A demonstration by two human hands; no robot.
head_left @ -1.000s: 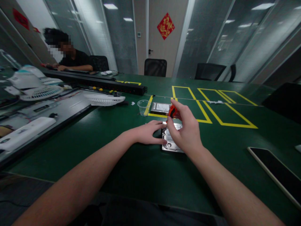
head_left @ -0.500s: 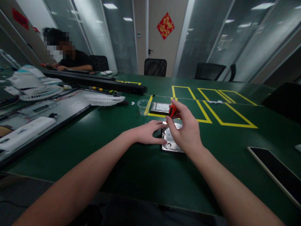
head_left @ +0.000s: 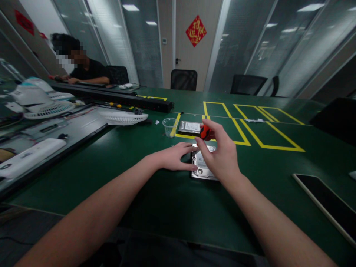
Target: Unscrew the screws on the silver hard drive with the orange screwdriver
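- Person's left hand [head_left: 178, 157]: thumb and fingers spread, touching hard drive's [head_left: 205, 172] left side.
- Right hand [head_left: 222, 151]: pinching screwdriver [head_left: 205, 132] above drive.
- Drive lies on table [head_left: 167, 202].
- Apparently screw work; next move likely calls for steady turning.

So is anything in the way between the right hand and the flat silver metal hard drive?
Nothing visible is: the right hand holds a red-and-black tool handle above the silver hard drive. The left hand touches the drive's left side. The tool's tip is unclear.
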